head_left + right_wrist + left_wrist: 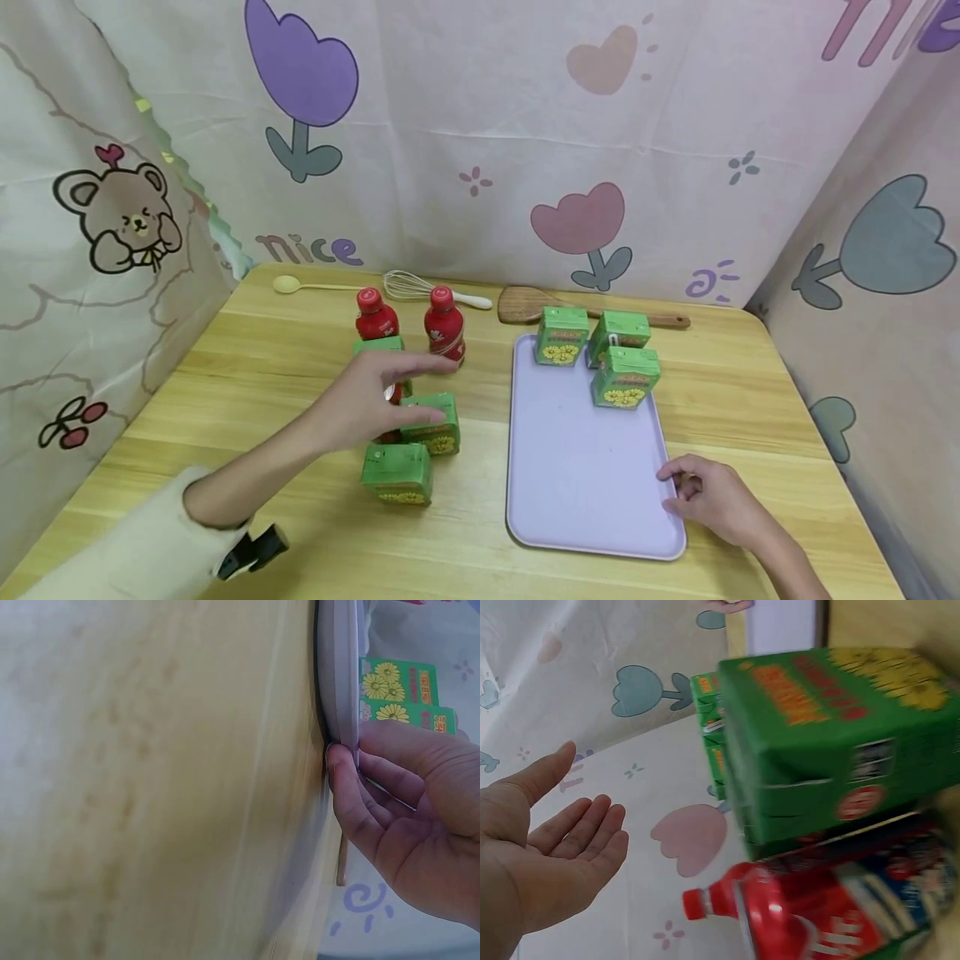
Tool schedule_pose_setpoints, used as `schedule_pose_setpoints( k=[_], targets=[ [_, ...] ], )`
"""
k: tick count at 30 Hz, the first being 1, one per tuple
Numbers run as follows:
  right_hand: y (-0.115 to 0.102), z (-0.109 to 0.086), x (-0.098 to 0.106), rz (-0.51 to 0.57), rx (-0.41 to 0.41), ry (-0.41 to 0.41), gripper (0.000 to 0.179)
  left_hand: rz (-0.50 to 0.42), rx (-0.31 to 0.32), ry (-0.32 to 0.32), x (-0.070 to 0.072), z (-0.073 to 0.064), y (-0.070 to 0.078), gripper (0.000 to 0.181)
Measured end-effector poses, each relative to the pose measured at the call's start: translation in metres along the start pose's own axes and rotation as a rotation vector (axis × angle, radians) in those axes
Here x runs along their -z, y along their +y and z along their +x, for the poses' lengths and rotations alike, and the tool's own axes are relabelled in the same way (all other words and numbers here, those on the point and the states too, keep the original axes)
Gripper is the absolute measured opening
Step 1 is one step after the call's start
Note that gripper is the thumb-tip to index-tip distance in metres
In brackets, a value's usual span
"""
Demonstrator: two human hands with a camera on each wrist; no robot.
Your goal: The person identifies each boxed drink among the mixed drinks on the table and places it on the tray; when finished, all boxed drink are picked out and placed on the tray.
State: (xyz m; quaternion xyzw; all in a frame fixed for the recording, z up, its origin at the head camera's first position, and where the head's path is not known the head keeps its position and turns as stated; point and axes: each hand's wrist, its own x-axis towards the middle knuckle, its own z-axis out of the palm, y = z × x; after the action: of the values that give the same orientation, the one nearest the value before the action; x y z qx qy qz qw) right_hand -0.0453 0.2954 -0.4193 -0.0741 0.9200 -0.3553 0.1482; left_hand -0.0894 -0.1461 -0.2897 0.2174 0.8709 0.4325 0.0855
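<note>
My left hand (360,404) hovers over a cluster of green drink cartons (396,473) and red bottles (444,327), thumb and fingers spread apart with nothing between them. In the left wrist view, that hand (559,840) is clear of a green carton (802,750) and a red bottle (810,907). Part of the cluster is hidden beneath it. A lilac tray (577,475) lies to the right, with three green cartons (627,379) standing toward its far end. My right hand (716,504) pinches the tray's right rim; the right wrist view shows the fingers (356,799) at the edge.
Along the back of the wooden table (300,375) lie a yellow spoon (287,284), a whisk (408,285) with a white handle, and a wooden spatula (525,304). A printed cloth (465,100) hangs behind the table and at its sides.
</note>
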Motion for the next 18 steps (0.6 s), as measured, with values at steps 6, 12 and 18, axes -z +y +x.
schedule_pose_setpoints(
  k=[6,12,18],
  targets=[
    [0.003,0.0,0.0,0.012,0.008,-0.003,0.03,-0.003,0.104,0.031,-0.006,-0.029,-0.022,0.044],
    [0.003,0.0,0.0,0.013,0.009,0.003,0.03,-0.033,0.17,0.048,-0.016,-0.052,-0.035,0.043],
    [0.002,0.001,-0.001,0.006,0.019,0.006,0.029,-0.012,0.178,0.073,-0.024,-0.063,-0.043,0.043]
  ],
)
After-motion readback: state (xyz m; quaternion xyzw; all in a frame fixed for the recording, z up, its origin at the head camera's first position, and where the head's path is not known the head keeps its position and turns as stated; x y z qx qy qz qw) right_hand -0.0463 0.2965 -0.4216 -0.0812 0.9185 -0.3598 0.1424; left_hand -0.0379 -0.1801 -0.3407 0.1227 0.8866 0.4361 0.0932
